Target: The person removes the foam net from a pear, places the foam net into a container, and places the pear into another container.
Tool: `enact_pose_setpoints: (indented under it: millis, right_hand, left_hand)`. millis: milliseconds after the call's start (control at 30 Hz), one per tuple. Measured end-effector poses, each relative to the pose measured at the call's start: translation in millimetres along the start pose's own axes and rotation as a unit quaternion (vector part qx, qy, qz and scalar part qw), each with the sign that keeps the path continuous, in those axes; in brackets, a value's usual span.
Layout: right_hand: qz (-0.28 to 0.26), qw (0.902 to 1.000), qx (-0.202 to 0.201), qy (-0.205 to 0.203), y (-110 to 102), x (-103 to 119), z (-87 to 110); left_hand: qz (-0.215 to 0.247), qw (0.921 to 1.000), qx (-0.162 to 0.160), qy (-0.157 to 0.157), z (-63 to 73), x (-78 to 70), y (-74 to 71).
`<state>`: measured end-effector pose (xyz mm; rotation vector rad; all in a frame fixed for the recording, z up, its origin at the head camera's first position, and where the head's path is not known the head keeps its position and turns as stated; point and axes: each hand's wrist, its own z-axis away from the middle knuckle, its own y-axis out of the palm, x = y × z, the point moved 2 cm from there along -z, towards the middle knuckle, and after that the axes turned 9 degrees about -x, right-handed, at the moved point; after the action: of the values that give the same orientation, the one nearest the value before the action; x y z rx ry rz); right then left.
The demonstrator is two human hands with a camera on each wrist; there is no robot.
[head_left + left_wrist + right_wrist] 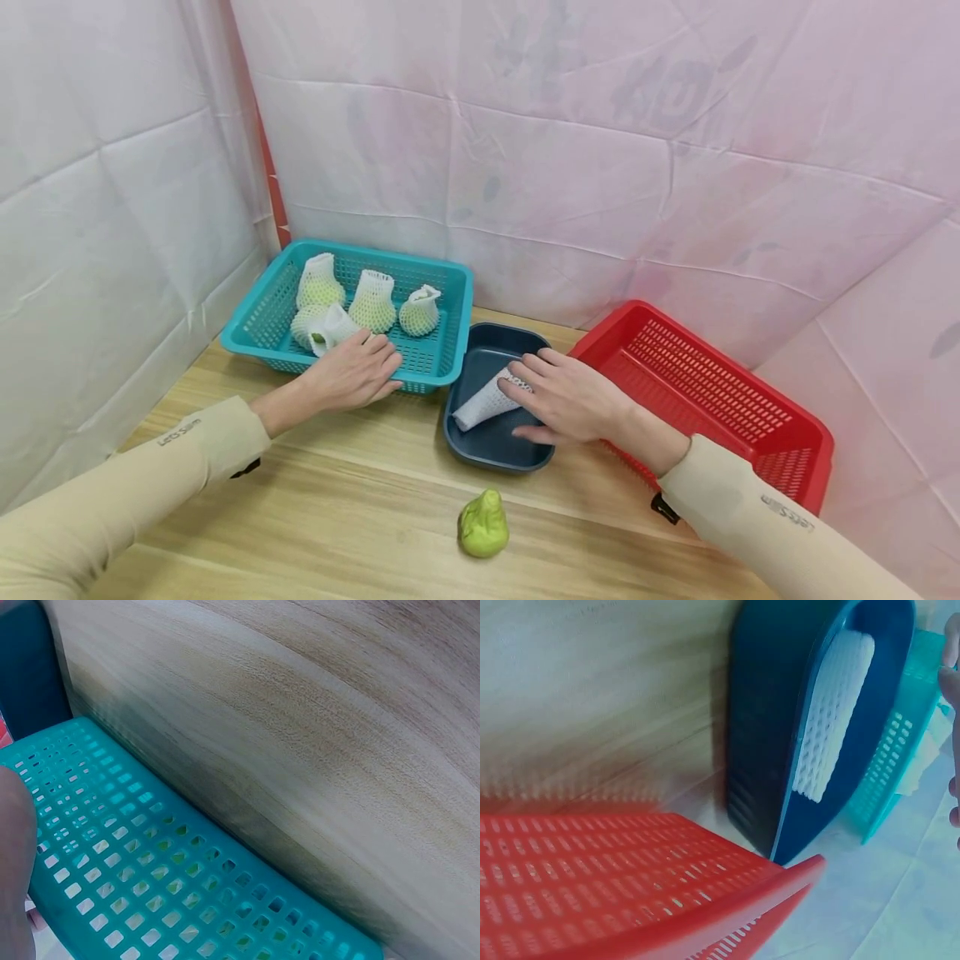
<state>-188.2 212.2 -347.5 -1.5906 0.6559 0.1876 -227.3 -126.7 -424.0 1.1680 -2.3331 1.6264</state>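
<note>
My left hand (350, 371) lies over the near rim of a teal basket (258, 354), fingers loosely extended. Inside it are several pale green fruits in white foam net sleeves, one netted fruit (372, 302) standing in the middle. A netted fruit (330, 327) with a folded white sleeve top is just beyond that hand. Over a dark blue tray (498, 462) hovers my right hand (562, 396), fingers spread, partly hiding an empty white foam net sleeve (486, 406). The right wrist view shows this sleeve (834, 716) lying inside the tray. A bare green, knobbly pear-shaped fruit (483, 525) sits on the table.
At the right stands a red basket (693, 375), its near side partly behind my right forearm. The wooden table (337, 508) extends in front of the containers. White and pinkish cloth (555, 167) hangs behind and at the sides.
</note>
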Motion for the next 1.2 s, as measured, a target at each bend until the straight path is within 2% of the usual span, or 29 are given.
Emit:
enact_pose_setpoints:
  millis: [233, 500, 867, 1033, 1200]
  right_hand:
    - [-0.016, 0.9985, -0.034, 0.039, -11.5, 22.2, 10.4]
    - [-0.045, 0.9918, -0.073, 0.094, -18.3, 54.8, 18.1]
    - [-0.090, 0.9753, -0.114, 0.167, -17.2, 93.3, 33.5]
    - [-0.100, 0.9698, -0.124, 0.185, -11.3, 110.4, 38.7]
    - [-0.104, 0.9686, -0.124, 0.189, -2.7, 123.6, 44.3]
  left_hand:
    - [0.004, 1.0000, -0.005, 0.001, 0.0, -0.2, -1.4]
    - [-0.004, 0.9999, -0.008, 0.004, -0.3, 0.1, -1.9]
    - [-0.003, 0.9999, -0.009, 0.005, -0.7, -0.7, -1.2]
    - [-0.002, 1.0000, -0.005, 0.003, -0.7, -0.6, -1.2]
    - [0.000, 1.0000, -0.002, -0.001, 0.1, -0.2, -0.4]
